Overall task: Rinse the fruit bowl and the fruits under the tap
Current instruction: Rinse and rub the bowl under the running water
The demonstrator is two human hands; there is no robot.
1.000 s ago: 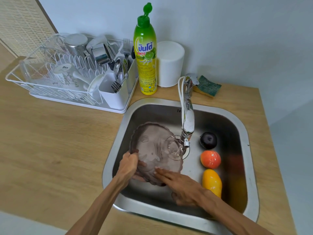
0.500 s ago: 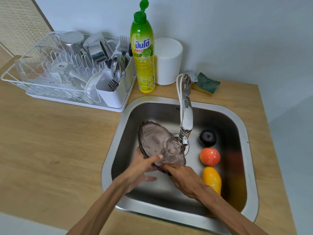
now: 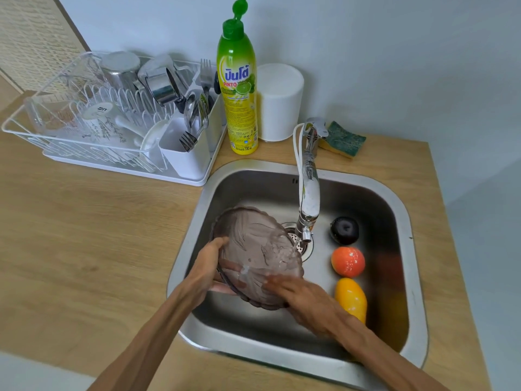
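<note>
Hands (image 3: 207,268) (image 3: 306,299) around tilted bowl (image 3: 255,249)

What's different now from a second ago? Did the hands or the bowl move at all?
The bowl was turned: half a second ago it stood steeply on edge, now its hollow faces up more under the tap. The left hand shifted to grip its left rim; the right hand stays at the near edge, fingers flat on it. The three fruits in the sink have not moved.
</note>
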